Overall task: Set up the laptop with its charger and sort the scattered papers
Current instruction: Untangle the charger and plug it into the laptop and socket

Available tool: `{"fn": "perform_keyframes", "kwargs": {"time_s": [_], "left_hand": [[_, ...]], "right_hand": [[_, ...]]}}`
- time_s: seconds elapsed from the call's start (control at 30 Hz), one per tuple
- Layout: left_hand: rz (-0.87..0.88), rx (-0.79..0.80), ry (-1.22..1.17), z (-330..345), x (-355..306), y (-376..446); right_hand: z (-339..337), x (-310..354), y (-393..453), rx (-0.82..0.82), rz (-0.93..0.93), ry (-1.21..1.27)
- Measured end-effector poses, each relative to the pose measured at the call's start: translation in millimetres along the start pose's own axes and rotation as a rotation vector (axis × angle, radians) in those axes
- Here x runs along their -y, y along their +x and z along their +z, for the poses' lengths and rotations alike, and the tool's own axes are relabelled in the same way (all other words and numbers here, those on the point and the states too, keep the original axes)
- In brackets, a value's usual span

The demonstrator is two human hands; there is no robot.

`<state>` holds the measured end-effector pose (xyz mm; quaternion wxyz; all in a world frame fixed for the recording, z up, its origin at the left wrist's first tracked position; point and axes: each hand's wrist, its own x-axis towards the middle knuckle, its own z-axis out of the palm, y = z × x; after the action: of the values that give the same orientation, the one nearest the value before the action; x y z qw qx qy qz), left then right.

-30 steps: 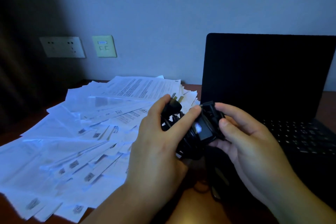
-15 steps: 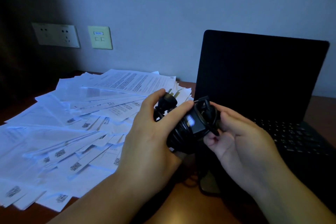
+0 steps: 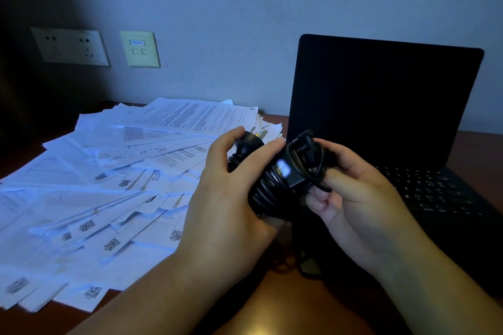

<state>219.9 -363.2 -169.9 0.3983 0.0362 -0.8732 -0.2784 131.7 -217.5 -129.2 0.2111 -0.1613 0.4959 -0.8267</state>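
charger [image 3: 280, 179] gripped in left hand [image 3: 228, 198], right hand [image 3: 351, 193] pinching its cord [image 3: 317, 164]

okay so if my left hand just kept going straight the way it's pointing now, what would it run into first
Probably the laptop. Your left hand grips the coiled charger and points up and right, toward the right hand and the open screen beyond. Depth is hard to judge from this one view.
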Motion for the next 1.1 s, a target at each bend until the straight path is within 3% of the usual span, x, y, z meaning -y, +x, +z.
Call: {"fn": "perform_keyframes", "kwargs": {"time_s": [0.17, 0.37, 0.47, 0.83, 1.1], "left_hand": [[-0.001, -0.009, 0.013, -1.6, 0.2, -0.3], [0.021, -0.013, 0.024, -1.4, 0.9, 0.4], [0.037, -0.002, 0.01, -1.9, 0.5, 0.0], [0.021, 0.011, 0.126, -3.8, -5.3, 0.8], [0.015, 0.039, 0.153, -2.6, -6.9, 0.2]], "right_hand": [[-1.1, -1.5, -5.3, -0.045, -0.229, -0.365], [-1.3, 5.1, -12.4, 0.108, -0.252, -0.249], [-3.9, 7.1, -11.1, 0.134, -0.293, -0.322], [-6.2, 6.0, -9.2, -0.06, -0.404, -0.784], [-5.2, 3.4, -10.5, -0.114, -0.393, -0.691]]}}
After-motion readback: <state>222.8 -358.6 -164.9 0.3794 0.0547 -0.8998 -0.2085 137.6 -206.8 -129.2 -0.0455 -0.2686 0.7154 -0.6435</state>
